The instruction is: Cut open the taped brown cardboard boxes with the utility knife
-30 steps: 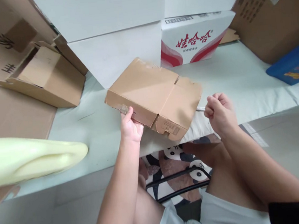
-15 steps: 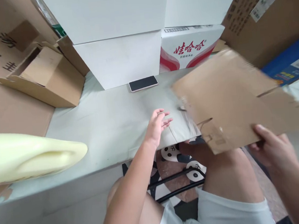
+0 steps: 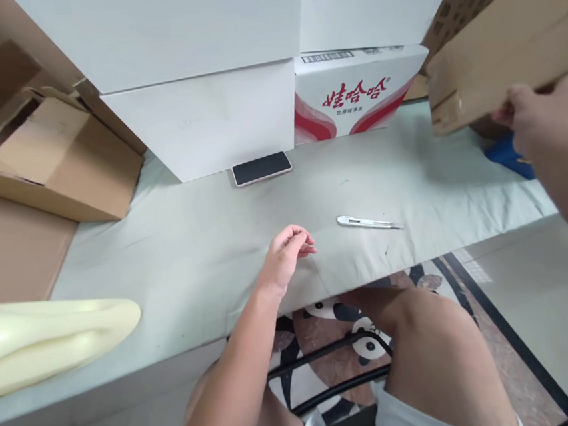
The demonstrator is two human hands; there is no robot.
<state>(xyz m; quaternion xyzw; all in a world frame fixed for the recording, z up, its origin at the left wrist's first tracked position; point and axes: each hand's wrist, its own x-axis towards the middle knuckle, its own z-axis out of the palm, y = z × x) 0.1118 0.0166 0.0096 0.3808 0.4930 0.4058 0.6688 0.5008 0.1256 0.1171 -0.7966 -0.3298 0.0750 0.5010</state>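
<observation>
A flattened brown cardboard piece (image 3: pixel 503 44) is held up at the far right, past the table's front edge and near the back. My right hand (image 3: pixel 550 107) grips its lower edge, slightly blurred. Above the cloth near the front edge is my left hand (image 3: pixel 290 249), its fingers loosely curled together with the thumb against them and nothing visible inside. To the right of it lies a white craft knife (image 3: pixel 369 223), its thin tip pointing right. Farther back, a phone (image 3: pixel 262 169) rests face up, dark screen showing, against a white box (image 3: pixel 205 120).
A white-and-red carton (image 3: pixel 358 95) stands at the back. On the left are an open cardboard box (image 3: pixel 57 154) and a pale yellow smooth object (image 3: pixel 55 339) jutting over the table (image 3: pixel 169 271). Something blue (image 3: pixel 509 156) sits at the right. My knees are below the front edge.
My right hand has carried the cardboard up and to the right, uncovering the craft knife. My left hand's fingers have drawn together. The view has shifted slightly.
</observation>
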